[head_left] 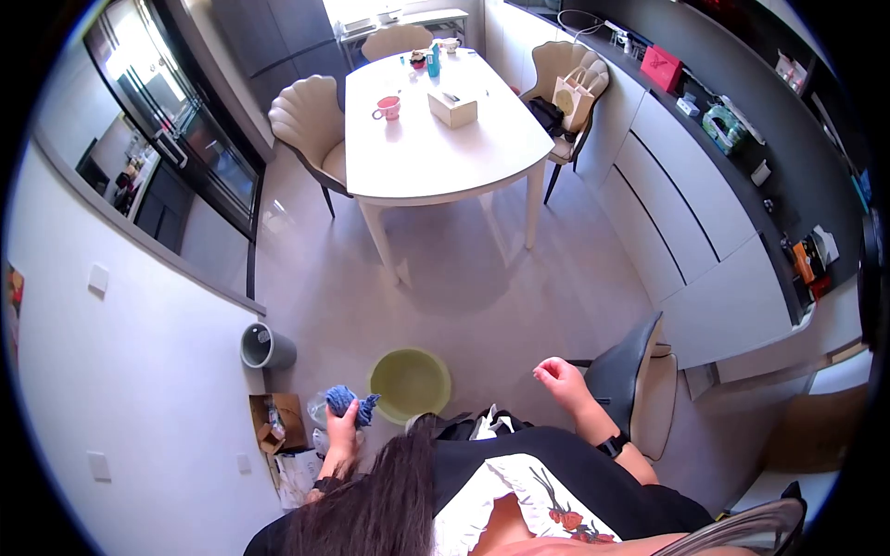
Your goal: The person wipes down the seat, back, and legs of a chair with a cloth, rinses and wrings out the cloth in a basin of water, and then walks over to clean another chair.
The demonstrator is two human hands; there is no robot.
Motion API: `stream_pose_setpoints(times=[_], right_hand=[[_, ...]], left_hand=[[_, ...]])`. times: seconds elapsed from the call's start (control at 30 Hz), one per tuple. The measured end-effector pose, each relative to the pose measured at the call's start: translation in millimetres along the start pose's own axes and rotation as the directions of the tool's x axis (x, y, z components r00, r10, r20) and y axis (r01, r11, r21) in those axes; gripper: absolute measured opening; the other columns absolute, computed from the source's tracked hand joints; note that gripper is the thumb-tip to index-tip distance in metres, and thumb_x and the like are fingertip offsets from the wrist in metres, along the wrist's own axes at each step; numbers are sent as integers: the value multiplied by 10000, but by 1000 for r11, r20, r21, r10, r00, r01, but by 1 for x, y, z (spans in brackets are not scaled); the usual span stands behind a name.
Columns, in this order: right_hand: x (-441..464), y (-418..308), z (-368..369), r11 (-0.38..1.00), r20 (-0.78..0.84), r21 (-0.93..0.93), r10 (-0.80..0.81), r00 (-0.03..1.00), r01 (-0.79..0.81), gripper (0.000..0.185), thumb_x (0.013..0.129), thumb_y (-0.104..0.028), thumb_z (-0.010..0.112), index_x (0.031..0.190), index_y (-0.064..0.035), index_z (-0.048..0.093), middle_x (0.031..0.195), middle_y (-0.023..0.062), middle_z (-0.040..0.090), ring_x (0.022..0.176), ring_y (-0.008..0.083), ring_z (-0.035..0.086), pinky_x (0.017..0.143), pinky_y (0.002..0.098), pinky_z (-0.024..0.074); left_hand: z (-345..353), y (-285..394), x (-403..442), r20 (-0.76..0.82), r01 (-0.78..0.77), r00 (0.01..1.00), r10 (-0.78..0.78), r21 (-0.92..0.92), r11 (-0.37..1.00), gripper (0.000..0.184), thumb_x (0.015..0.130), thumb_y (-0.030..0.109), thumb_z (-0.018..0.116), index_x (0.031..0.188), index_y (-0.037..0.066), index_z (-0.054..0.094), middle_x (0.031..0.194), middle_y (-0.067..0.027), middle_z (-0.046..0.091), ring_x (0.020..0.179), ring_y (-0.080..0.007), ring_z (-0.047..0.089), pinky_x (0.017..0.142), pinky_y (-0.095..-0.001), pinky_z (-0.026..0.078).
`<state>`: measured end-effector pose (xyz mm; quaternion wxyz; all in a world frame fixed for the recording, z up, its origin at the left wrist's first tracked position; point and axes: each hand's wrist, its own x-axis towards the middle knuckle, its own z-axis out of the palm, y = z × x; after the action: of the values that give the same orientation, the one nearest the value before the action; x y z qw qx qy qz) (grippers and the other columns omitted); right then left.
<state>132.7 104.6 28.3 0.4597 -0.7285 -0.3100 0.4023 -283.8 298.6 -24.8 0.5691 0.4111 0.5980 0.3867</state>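
My left hand [343,428] is closed around a bunched blue cloth [347,404], low on the left beside a green basin [411,355]. The cloth hangs out on both sides of my fingers, apart from the basin's rim. On the other side of the basin, my right hand [560,380] is held up with its fingers curled together, and no object shows in it. Its nearest thing is a dark-backed chair [623,375] on the right.
A grey bin [269,347] stands by the left wall, above a cardboard box [291,419] with things in it. Ahead is a white table [408,167] bearing a pink cup [387,108] and a tissue box [453,110]. Drawers [663,195] line the right side.
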Motion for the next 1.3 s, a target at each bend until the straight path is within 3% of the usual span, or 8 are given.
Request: stream_pose_setpoints(times=[0.23,0.33,0.43,0.7,0.8,0.97,1.07,1.3], right_hand=[[63,-2,-10,997,123,59,33,992,-41,184,891,-180,624,971,-15,622,864,25,646,809,92,581,749,252,482],[87,-16,-9,997,121,17,78,990,-80,188,900,-179,613,982,-10,620,883,32,648,826,97,584,760,254,482],[114,-26,-25,986,152,-121,134,979,-116,232,911,-201,598,1037,-7,607,929,43,647,874,113,594,802,260,476],[202,-4,-83,950,1,-220,228,974,-222,225,911,-223,603,1010,-21,618,883,46,646,824,124,598,767,271,490],[249,-23,-89,940,29,-251,248,968,-233,247,887,-242,628,996,-21,631,858,40,659,804,117,605,743,272,491],[366,-57,-78,923,218,-336,271,937,-189,261,879,-244,631,1014,-21,640,870,48,665,813,123,610,744,275,496],[448,-78,-53,909,370,-413,220,903,-53,271,887,-249,624,1037,-25,644,894,51,667,831,126,613,760,271,496],[585,-170,41,903,713,-398,193,674,162,243,927,-207,580,1080,-22,620,934,36,649,873,111,600,827,265,485]], left_hand=[[-10,-21,9,-131,31,991,14,339,940,616,779,264,758,1228,-37,464,1098,-109,595,977,-187,571,891,-315,444],[-26,-54,42,-252,224,962,-106,504,834,734,719,343,798,1233,-54,458,1118,-159,596,1017,-238,581,921,-345,434],[-43,-103,106,-163,224,972,-170,414,882,759,701,333,806,1236,-67,446,1142,-194,595,1039,-269,585,927,-362,438],[60,0,185,-190,146,980,-55,508,849,799,698,367,797,1266,-51,420,1117,-200,609,1013,-267,602,912,-364,454],[74,-2,223,-248,118,969,-17,402,908,829,692,386,799,1282,-37,399,1126,-199,601,1022,-267,595,916,-357,449],[98,34,238,-347,123,936,-55,178,976,677,762,252,762,1254,-44,404,1109,-143,582,982,-211,579,897,-337,447],[102,44,230,-490,205,868,-79,208,956,682,755,246,770,1257,-49,415,1124,-142,578,1010,-209,570,903,-337,441],[110,65,195,-682,306,715,-157,103,946,658,783,292,749,1261,-32,434,1144,-134,580,1026,-213,565,910,-338,432]])
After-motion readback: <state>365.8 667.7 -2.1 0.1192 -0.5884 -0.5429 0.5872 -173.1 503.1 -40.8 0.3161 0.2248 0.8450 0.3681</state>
